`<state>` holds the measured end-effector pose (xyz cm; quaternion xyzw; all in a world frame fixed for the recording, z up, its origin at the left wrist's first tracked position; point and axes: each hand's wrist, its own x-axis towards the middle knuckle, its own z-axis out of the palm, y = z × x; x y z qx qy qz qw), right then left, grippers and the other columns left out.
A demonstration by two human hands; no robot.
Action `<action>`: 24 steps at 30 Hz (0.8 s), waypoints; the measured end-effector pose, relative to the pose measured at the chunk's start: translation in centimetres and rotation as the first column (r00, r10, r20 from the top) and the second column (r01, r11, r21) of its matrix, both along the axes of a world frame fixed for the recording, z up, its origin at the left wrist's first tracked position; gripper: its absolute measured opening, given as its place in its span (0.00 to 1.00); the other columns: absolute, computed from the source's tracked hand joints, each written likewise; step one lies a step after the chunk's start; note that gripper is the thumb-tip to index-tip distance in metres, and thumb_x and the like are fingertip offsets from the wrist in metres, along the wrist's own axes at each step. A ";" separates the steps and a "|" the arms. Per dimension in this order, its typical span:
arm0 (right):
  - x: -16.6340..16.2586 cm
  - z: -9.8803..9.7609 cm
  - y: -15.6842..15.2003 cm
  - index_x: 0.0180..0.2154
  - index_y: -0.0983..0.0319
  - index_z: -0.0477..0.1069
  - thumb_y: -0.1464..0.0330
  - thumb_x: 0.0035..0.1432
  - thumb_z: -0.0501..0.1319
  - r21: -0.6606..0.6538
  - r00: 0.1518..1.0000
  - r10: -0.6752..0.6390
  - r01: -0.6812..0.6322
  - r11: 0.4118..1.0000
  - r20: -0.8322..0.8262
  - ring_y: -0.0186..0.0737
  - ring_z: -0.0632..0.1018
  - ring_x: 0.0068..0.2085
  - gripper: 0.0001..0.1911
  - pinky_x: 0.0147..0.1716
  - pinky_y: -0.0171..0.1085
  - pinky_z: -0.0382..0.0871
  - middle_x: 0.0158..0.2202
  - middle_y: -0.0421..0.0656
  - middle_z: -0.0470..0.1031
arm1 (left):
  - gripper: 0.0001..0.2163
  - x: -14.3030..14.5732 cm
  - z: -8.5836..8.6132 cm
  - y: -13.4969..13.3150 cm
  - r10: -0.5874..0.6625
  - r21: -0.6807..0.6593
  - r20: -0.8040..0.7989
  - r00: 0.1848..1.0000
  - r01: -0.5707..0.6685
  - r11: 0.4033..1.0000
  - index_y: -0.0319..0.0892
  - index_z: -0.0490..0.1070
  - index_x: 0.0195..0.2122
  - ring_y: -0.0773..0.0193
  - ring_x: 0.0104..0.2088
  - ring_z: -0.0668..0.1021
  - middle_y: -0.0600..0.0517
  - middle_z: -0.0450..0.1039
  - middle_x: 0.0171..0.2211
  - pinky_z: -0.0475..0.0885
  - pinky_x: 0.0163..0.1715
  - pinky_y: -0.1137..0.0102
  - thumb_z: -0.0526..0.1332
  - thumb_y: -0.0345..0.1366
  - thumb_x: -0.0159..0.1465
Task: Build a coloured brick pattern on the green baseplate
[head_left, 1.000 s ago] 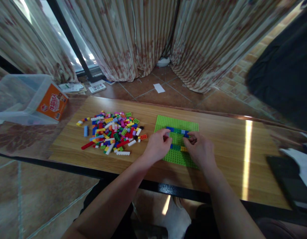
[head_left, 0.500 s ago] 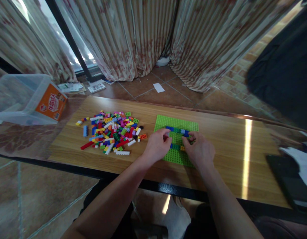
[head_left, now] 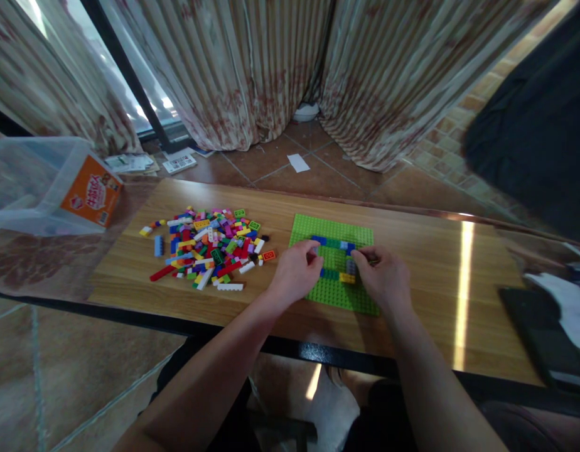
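A brick outline [head_left: 334, 243] is found on the green baseplate [head_left: 341, 302], which lies flat on the wooden table [head_left: 426, 282]. A blue-and-green row is noted along the far side; a yellow brick [head_left: 347, 278] is seen at the near right corner and a grey brick [head_left: 351, 267] just beyond it. The left side is hidden by the left hand [head_left: 297, 273], whose thumb and forefinger are bent toward each other; whether anything is pinched there cannot be told. The fingertips of the right hand [head_left: 383, 273] are placed against the right side; whether a brick is clamped cannot be told.

The bricks are judged light, stiff and fairly smooth, best taken by their side walls between thumb and forefinger. The baseplate is judged thin and slightly flexible, best steadied at its edges.

Farther left, a pile of loose bricks [head_left: 214, 248] is spread, with a clear plastic bin [head_left: 31, 223] beyond.
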<state>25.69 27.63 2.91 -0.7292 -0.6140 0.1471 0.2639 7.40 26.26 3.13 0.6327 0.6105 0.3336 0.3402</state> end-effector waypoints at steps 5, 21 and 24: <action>0.0 0.0 0.4 0.31 0.61 0.79 0.55 0.52 0.61 -0.052 0.999 -0.033 0.032 0.998 -0.019 0.44 0.77 0.30 0.16 0.30 0.39 0.63 0.29 0.46 0.80 | 0.14 0.0 0.2 -0.1 -0.003 -0.005 -0.012 1.000 0.003 1.000 0.35 0.74 0.49 0.62 0.38 0.79 0.46 0.79 0.39 0.73 0.45 0.67 0.61 0.29 0.62; 0.2 -0.2 0.4 0.29 0.61 0.79 0.57 0.52 0.63 -0.062 0.998 -0.021 0.018 0.998 -0.051 0.43 0.76 0.28 0.14 0.30 0.39 0.61 0.26 0.44 0.79 | 0.14 0.0 -0.1 0.0 0.001 0.003 0.002 1.000 -0.001 1.000 0.35 0.75 0.49 0.64 0.33 0.76 0.48 0.78 0.37 0.73 0.42 0.67 0.60 0.29 0.62; 0.3 -0.4 0.4 0.28 0.61 0.78 0.58 0.53 0.62 -0.066 0.998 -0.004 0.000 0.998 -0.055 0.42 0.75 0.28 0.13 0.29 0.38 0.61 0.26 0.44 0.78 | 0.14 0.0 -0.2 0.0 0.004 0.002 0.005 1.000 -0.004 1.000 0.36 0.75 0.48 0.65 0.33 0.76 0.49 0.78 0.36 0.73 0.42 0.68 0.60 0.29 0.61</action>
